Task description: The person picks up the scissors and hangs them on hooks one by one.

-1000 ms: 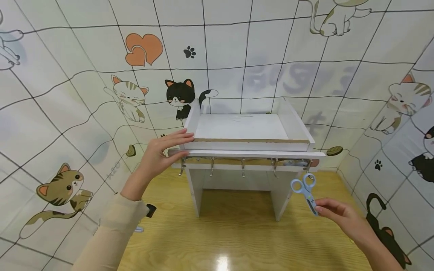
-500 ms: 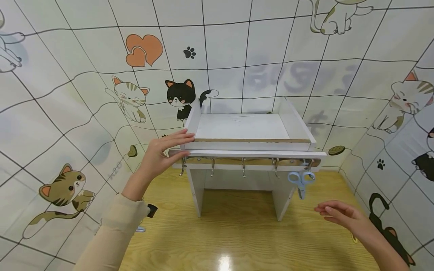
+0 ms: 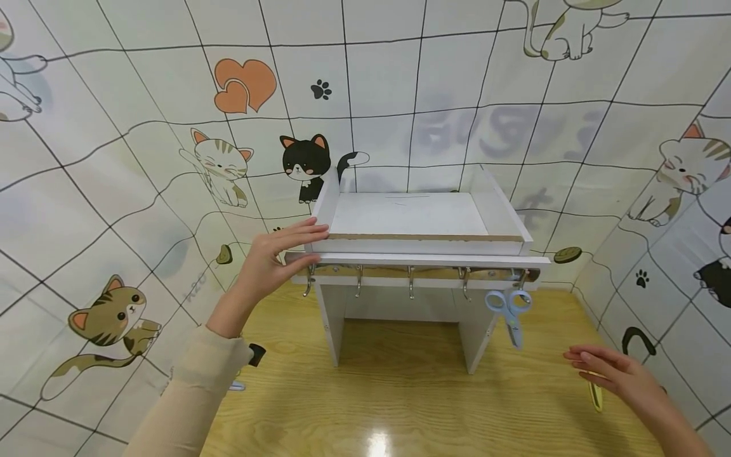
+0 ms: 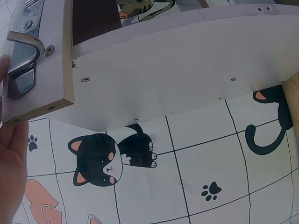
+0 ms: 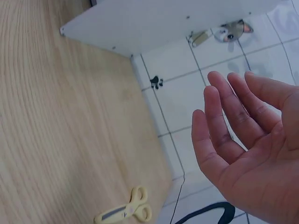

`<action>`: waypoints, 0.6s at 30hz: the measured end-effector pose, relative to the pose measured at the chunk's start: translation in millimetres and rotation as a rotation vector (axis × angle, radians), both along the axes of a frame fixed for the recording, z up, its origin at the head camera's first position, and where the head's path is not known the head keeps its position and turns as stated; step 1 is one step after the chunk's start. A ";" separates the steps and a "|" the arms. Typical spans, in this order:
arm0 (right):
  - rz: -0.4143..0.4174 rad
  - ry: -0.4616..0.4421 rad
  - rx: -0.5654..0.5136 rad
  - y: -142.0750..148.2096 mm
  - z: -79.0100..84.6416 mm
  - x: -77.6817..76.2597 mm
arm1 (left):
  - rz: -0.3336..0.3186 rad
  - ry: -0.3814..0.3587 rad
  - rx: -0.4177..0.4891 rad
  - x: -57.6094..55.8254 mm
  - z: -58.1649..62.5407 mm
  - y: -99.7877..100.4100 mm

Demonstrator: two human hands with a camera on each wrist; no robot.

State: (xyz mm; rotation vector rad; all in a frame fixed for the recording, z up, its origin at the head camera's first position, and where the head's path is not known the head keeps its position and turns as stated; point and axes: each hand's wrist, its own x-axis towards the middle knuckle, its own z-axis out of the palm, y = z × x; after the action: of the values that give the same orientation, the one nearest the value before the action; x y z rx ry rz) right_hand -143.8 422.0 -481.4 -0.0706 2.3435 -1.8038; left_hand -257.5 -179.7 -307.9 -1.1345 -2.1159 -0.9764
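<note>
My left hand (image 3: 271,257) grips the left end of a white shelf (image 3: 422,260), its fingers over the upper edge and its thumb at the front ledge. In the left wrist view a metal hook (image 4: 38,49) projects close to those fingers. Light-blue scissors (image 3: 512,312) hang by a handle loop from the rightmost hook, blades downward. My right hand (image 3: 619,374) is to their right and lower, apart from them, with loosely bent fingers and nothing in it. Yellow scissors (image 5: 134,207) lie on the wooden table below this hand, partly covered by it in the head view.
Several metal hooks (image 3: 411,289) line the front of the shelf. Its side panels (image 3: 480,343) stand on the wooden table (image 3: 400,393). Behind and at both sides is a white cloth wall (image 3: 388,82) printed with cats. A small black object (image 3: 257,354) is beside the left sleeve.
The right hand has let go of the light-blue scissors, which now hang from the hook. It has drawn back to the right, uncovering part of the yellow scissors. The left hand stays put.
</note>
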 end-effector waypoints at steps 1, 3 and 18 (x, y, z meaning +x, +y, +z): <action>-0.008 -0.003 -0.013 4.2 -2.8 -0.3 | 0.001 -0.001 0.000 -0.1 0.0 0.0; -0.020 -0.019 -0.035 12.6 -8.4 -0.7 | 0.004 -0.002 -0.001 -0.2 0.1 -0.2; -0.215 -0.149 -0.057 56.9 -44.0 -7.3 | 0.015 -0.011 0.000 0.5 -1.9 -2.7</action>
State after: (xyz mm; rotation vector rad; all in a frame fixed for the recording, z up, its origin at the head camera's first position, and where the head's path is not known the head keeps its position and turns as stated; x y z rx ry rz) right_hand -151.1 478.9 -525.4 0.3086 2.2685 -1.8977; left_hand -257.0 -182.5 -309.8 -1.1138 -2.1301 -0.9786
